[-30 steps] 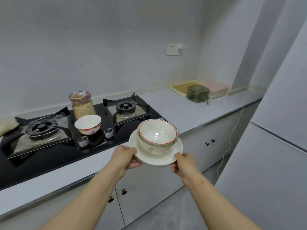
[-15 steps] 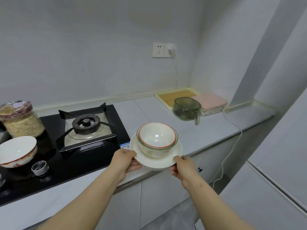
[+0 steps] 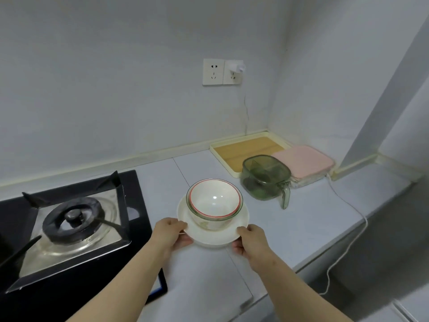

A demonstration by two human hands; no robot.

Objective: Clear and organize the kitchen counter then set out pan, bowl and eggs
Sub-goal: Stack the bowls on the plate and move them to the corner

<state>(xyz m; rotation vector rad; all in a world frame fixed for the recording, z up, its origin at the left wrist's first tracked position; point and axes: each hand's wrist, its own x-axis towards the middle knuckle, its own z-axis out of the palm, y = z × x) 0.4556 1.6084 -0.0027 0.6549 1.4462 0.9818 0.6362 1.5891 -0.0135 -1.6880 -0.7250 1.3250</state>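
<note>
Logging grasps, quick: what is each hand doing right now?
Left hand: grips the near-left rim of the white plate that carries the stacked bowls.
Right hand: grips the plate's near-right rim.

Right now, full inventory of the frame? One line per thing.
counter: 1, pale grey, runs to the right corner
hob: 1, black, left; one burner in view
tray: 1, cream with tan floor, back corner
lidded box: 1, pink, right of tray
handled container: 1, translucent green, in front of tray
sockets: 2, white, on wall; plug in right one
cable: 1, white, over counter's right edge
plate: 1, white, held over counter, right of hob
green-rimmed bowl: 1, white, on plate
red-rimmed bowl: 1, white, nested in green-rimmed bowl
left hand: 1, grips plate's left edge
right hand: 1, grips plate's right edge
</note>
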